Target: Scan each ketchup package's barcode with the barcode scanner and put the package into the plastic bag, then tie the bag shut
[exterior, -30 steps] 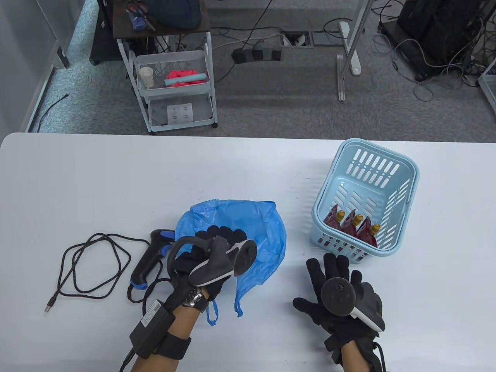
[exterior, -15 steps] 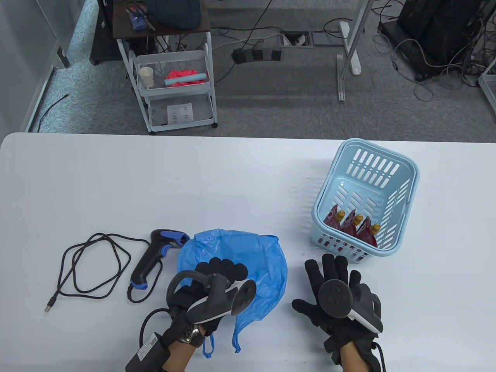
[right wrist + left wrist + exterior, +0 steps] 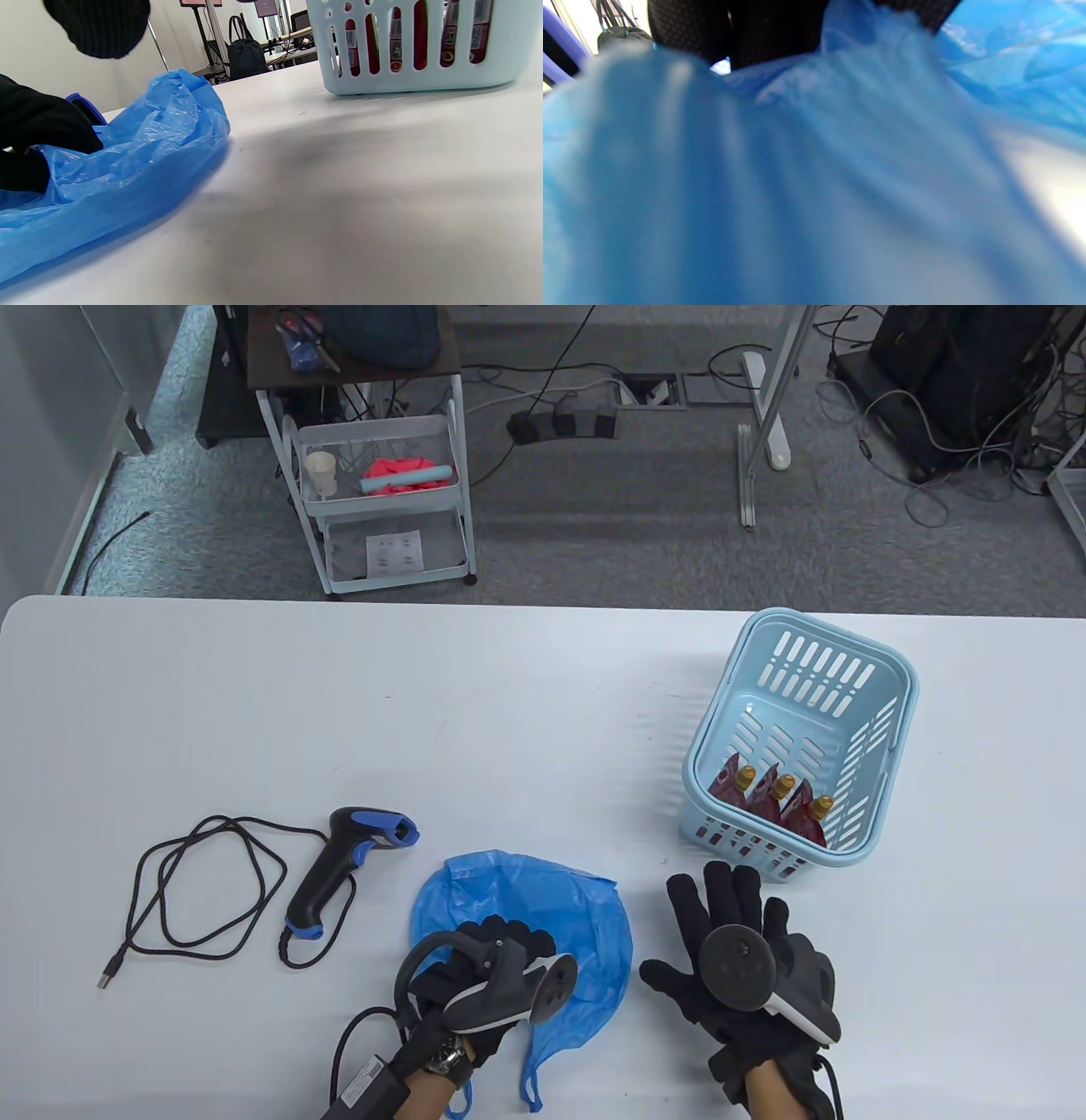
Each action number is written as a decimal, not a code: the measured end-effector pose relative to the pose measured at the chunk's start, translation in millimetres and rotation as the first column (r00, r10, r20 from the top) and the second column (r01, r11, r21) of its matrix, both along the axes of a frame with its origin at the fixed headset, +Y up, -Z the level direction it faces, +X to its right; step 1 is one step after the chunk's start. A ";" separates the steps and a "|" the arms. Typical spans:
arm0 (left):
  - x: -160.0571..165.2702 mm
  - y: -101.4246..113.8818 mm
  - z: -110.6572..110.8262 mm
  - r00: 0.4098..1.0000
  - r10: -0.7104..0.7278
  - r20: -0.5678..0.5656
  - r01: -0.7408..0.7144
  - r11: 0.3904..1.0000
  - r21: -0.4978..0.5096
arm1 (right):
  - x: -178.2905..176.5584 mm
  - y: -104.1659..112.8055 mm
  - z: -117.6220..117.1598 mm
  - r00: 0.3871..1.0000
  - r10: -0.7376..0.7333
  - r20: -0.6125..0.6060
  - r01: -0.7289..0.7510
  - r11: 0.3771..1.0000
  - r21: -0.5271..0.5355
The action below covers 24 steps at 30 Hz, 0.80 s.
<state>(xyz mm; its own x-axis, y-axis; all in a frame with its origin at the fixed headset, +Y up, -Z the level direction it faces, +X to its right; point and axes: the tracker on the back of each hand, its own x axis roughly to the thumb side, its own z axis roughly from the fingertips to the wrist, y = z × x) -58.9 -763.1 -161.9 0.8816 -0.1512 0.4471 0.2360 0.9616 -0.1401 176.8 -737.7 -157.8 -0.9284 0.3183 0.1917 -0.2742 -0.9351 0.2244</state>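
The blue plastic bag (image 3: 577, 916) lies crumpled on the white table near the front edge. My left hand (image 3: 501, 942) sits on its near left part with fingers curled into the film. In the left wrist view the bag (image 3: 814, 190) fills the frame, bunched up under the black fingers (image 3: 763, 25). My right hand (image 3: 721, 916) rests flat on the table just right of the bag, fingers spread, holding nothing. The black and blue barcode scanner (image 3: 339, 865) lies left of the bag. Three red ketchup packages (image 3: 768, 797) stand in the light blue basket (image 3: 899, 704), seen through its slots (image 3: 394, 38).
The scanner's black cable (image 3: 195, 891) loops across the table to the left. The basket (image 3: 403, 80) stands just beyond my right hand. A white trolley (image 3: 382, 492) and floor cables lie beyond the table's far edge.
My left hand has pulled the blue bag toward the table's front edge and slightly right, uncovering the scanner's head. The right hand has barely moved.
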 end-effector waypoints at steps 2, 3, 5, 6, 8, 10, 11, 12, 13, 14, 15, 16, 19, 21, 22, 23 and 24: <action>-0.5 0.2 0.2 1.000 0.018 0.001 -0.018 1.000 -0.012 | -5.3 2.7 2.3 1.000 0.006 -0.011 -0.006 0.999 0.033; -1.6 1.4 0.1 0.999 0.044 0.000 -0.044 0.999 -0.023 | -8.8 4.5 3.8 1.000 0.012 -0.022 -0.011 0.999 0.049; -5.2 4.3 -0.3 0.996 0.089 -0.010 -0.089 0.995 -0.044 | -16.3 8.0 6.8 0.999 0.018 -0.039 -0.015 0.997 0.079; -7.2 6.4 -0.4 0.992 0.128 -0.010 -0.129 0.990 -0.063 | -21.3 10.2 9.0 0.999 0.023 -0.047 -0.018 0.994 0.109; -10.4 10.9 -0.6 0.982 0.189 -0.015 -0.189 0.980 -0.067 | -28.9 12.5 12.0 0.997 0.023 -0.068 -0.013 0.990 0.140; -12.6 16.0 -0.5 0.972 0.235 -0.014 -0.235 0.968 -0.082 | -35.7 14.0 14.7 0.997 0.019 -0.081 -0.005 0.987 0.163; -12.8 18.1 -0.2 0.967 0.253 -0.014 -0.253 0.964 -0.080 | -39.3 14.3 15.9 0.996 0.017 -0.093 -0.001 0.986 0.166; -12.4 19.8 0.4 0.963 0.268 -0.012 -0.268 0.960 -0.075 | -43.8 14.0 17.2 0.994 0.022 -0.110 -0.004 0.986 0.164; -11.4 20.1 0.9 0.963 0.268 -0.008 -0.268 0.960 -0.076 | -49.0 12.2 18.3 0.990 0.033 -0.134 -0.012 0.988 0.152; -9.9 18.2 1.1 0.968 0.251 -0.003 -0.251 0.964 -0.084 | -53.9 9.3 19.0 0.986 0.041 -0.161 -0.020 0.991 0.131; -8.5 15.1 0.9 0.974 0.227 -0.004 -0.226 0.970 -0.090 | -60.0 4.5 19.5 0.980 0.047 -0.193 -0.028 0.995 0.097; -7.9 12.0 0.2 0.979 0.206 -0.006 -0.205 0.974 -0.096 | -64.4 0.5 19.6 0.975 0.052 -0.214 -0.038 0.997 0.068; -8.4 -4.7 -3.0 0.990 0.141 -0.025 -0.143 0.976 -0.164 | -78.0 -17.1 17.3 0.953 0.086 -0.291 -0.106 0.993 -0.052; -10.2 -9.3 -4.6 0.994 0.100 -0.033 -0.104 0.980 -0.168 | -82.9 -29.6 16.2 0.932 0.128 -0.338 -0.180 0.975 -0.128; -11.5 -9.3 -5.7 0.993 0.111 -0.039 -0.116 0.978 -0.171 | -83.9 -33.6 16.2 0.927 0.143 -0.347 -0.205 0.967 -0.150; -12.3 -9.9 -6.2 0.991 0.128 -0.045 -0.134 0.973 -0.188 | -84.9 -37.2 15.9 0.919 0.159 -0.362 -0.238 0.953 -0.186; -12.8 -10.7 -6.3 0.990 0.136 -0.049 -0.143 0.970 -0.197 | -85.7 -38.1 16.0 0.912 0.173 -0.372 -0.262 0.944 -0.203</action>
<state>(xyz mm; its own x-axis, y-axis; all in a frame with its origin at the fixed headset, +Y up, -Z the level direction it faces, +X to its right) -71.7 -773.9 -168.3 0.9032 0.0628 0.4245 0.0935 0.9366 -0.3376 91.1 -775.8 -141.9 -0.8692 0.1943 0.4547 0.0655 -0.8662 0.4953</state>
